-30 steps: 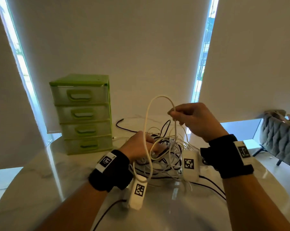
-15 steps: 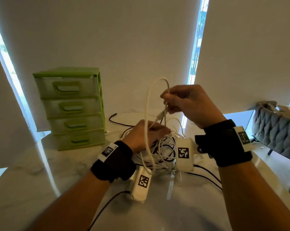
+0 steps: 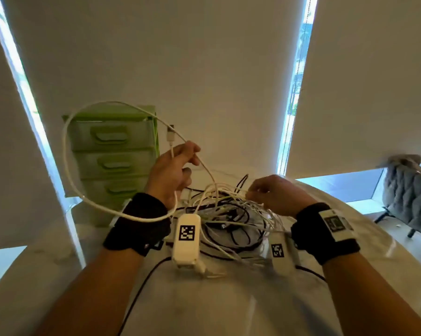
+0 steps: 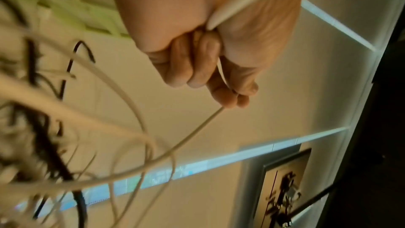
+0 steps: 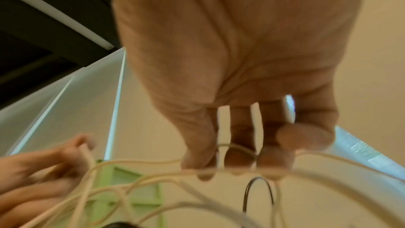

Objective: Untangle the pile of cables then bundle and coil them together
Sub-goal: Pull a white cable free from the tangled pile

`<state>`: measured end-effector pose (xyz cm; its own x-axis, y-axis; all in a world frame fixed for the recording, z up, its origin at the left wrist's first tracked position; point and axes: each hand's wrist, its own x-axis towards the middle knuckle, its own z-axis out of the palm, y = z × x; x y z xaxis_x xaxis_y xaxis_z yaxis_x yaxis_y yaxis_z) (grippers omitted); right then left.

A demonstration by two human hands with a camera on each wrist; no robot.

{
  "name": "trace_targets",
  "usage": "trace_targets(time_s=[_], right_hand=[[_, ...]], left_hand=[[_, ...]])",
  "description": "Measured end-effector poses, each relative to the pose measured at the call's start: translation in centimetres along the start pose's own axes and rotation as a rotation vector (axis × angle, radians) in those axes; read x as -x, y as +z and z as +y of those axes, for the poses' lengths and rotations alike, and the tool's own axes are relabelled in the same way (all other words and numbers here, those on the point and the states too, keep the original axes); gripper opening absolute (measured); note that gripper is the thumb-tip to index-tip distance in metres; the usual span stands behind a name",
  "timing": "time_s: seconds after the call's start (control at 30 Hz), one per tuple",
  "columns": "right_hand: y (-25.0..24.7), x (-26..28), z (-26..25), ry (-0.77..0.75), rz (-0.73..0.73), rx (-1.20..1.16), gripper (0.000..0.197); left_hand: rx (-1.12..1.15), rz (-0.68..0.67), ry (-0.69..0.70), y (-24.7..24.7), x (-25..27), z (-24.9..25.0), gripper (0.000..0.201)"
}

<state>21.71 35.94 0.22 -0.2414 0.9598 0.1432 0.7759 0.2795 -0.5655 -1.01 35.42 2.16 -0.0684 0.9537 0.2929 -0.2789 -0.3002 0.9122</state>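
Cable pile (image 3: pixel 231 221) sits in a heap on the surface (image 3: pixel 228 299) between my wrists, right by the green drawer unit (image 3: pixel 112 156), so I'm only at the untangling. My left hand (image 3: pixel 173 170) is curled round one white cable (image 3: pixel 66 161), lifted in a wide loop, plug (image 3: pixel 170 136) free. My right hand (image 3: pixel 274 195) pinches thin white strands atop the heap. Next, I reckon: draw that loop clear while pinning the rest.

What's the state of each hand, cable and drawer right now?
Left hand: raised, grips the thick white cable.
Thick white cable: looped in air, plug end free.
Right hand: pinches thin white strands.
Cable pile: tangled on table.
Green plastic drawer unit: drawers closed.
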Motion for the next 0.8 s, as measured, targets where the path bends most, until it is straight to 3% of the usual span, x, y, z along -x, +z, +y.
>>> trace_targets(time_s=[0.13,0.23,0.33,0.4,0.47,0.5,0.57,0.63,0.73,0.8], right_hand=[[-2.1,-0.1,2.9,0.083,0.368,-0.204,0.02],[-2.6,0.1,2.4,0.126,0.485,-0.145,0.01],[-2.0,0.4,-0.9,-0.027,0.491,-0.157,0.019],[-1.0,0.9,-3.5,-0.192,0.369,-0.266,0.016],[0.2,1.0,-5.3,-0.241,0.197,-0.231,0.011],[0.5,1.0,-5.7,-0.239,0.179,-0.225,0.006],[0.1,0.9,-5.8,-0.22,0.279,-0.312,0.009],[-0.7,0.9,-5.7,-0.198,0.346,-0.483,0.011],[-1.0,1.1,-6.0,-0.24,0.294,-0.626,0.009],[-0.7,1.2,-6.0,-0.279,0.293,-0.577,0.009]], left_hand=[[-0.004,0.027,0.025,-1.5,-0.4,0.8,0.027],[-0.026,0.02,0.019,-0.8,-0.1,0.5,0.026],[0.011,0.0,0.007,0.0,0.0,0.5,0.027],[0.051,-0.029,0.014,0.5,0.1,0.5,0.027],[0.086,-0.052,0.036,0.7,0.3,0.6,0.025],[0.09,-0.06,0.043,0.7,0.4,0.6,0.022],[-0.005,-0.084,0.037,0.3,0.6,0.4,0.019],[-0.24,-0.166,-0.007,0.0,1.1,-0.4,0.025],[-0.418,-0.351,-0.13,1.3,2.4,-1.9,0.014],[-0.405,-0.369,-0.15,2.4,2.9,-2.3,0.015]])
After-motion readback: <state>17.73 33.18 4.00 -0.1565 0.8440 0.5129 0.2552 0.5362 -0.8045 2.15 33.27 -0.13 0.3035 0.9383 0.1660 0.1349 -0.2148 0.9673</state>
